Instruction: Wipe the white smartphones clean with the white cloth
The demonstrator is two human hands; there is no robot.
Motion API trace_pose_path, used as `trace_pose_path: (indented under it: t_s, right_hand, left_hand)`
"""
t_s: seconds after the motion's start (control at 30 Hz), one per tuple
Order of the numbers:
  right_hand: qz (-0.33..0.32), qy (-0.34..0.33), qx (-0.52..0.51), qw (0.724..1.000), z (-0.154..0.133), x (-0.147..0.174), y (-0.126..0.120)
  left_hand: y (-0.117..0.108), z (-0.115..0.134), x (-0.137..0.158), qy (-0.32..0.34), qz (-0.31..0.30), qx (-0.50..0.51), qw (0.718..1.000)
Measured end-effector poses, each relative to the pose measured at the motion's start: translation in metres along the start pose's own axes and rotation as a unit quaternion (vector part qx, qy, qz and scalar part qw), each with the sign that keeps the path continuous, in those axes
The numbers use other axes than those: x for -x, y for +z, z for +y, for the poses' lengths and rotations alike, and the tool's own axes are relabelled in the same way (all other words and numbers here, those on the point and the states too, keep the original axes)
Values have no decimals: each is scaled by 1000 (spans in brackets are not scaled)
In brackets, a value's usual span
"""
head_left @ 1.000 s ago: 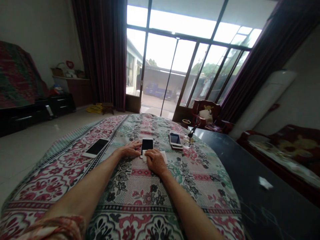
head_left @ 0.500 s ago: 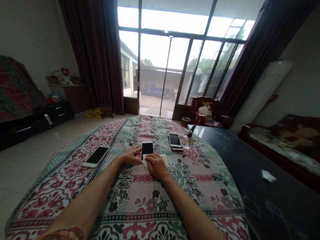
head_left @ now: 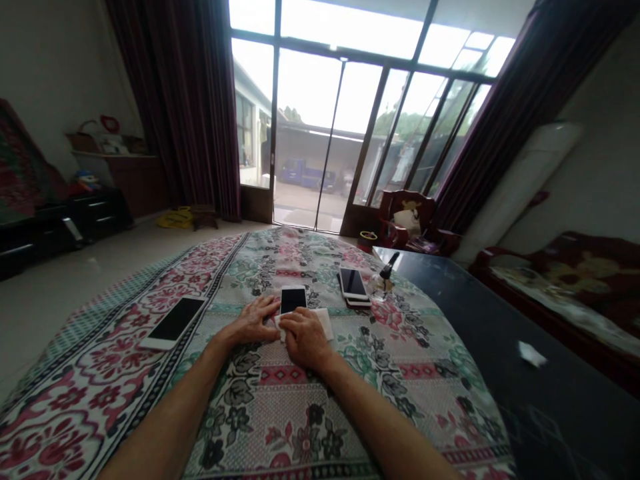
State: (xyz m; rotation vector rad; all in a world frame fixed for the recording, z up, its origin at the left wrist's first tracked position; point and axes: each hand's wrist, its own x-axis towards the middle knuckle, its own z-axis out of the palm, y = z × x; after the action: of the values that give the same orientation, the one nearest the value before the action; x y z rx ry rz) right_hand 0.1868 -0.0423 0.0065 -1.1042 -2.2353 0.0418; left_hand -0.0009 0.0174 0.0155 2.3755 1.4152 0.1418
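A white smartphone (head_left: 293, 299) with a dark screen lies face up on the flowered tablecloth. My left hand (head_left: 256, 320) rests flat at its left edge, fingers stretched out and apart. My right hand (head_left: 307, 339) presses a white wipe (head_left: 324, 323) on the phone's lower end, fingers bent over it. Hand and wipe hide that end of the phone. Off to the left lies another white smartphone (head_left: 176, 321), and to the right a third one (head_left: 353, 283) sits on top of a further flat device.
Beside the stacked phones stands a clear spray bottle (head_left: 384, 283) with a black nozzle. A dark glossy table (head_left: 480, 320) adjoins on the right, with a crumpled white tissue (head_left: 532, 354) on it. Beyond are a wooden armchair (head_left: 407, 220) and glass doors (head_left: 320, 140).
The right hand has shifted slightly toward me and left with the wipe over the phone's lower end. The left hand stays at the phone's left side. The whole view has moved a little.
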Motion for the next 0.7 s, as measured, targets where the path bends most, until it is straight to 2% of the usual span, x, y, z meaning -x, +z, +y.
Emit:
trace_pose_path:
  t_s: [0.13, 0.43, 0.57, 0.7]
  right_hand:
    - [12, 24, -8, 1000, 10, -7, 3]
    - [86, 140, 54, 985, 47, -3, -4]
    - [88, 107, 31, 990, 41, -2, -4]
    - [44, 34, 5, 998, 20, -1, -2]
  left_hand:
    - [0, 1, 0, 3, -1, 8, 1000]
    - [1, -2, 0, 10, 6, 20, 1000]
    - [2, -3, 0, 7, 8, 22, 1000]
    - [5, -5, -2, 9, 11, 15, 1000]
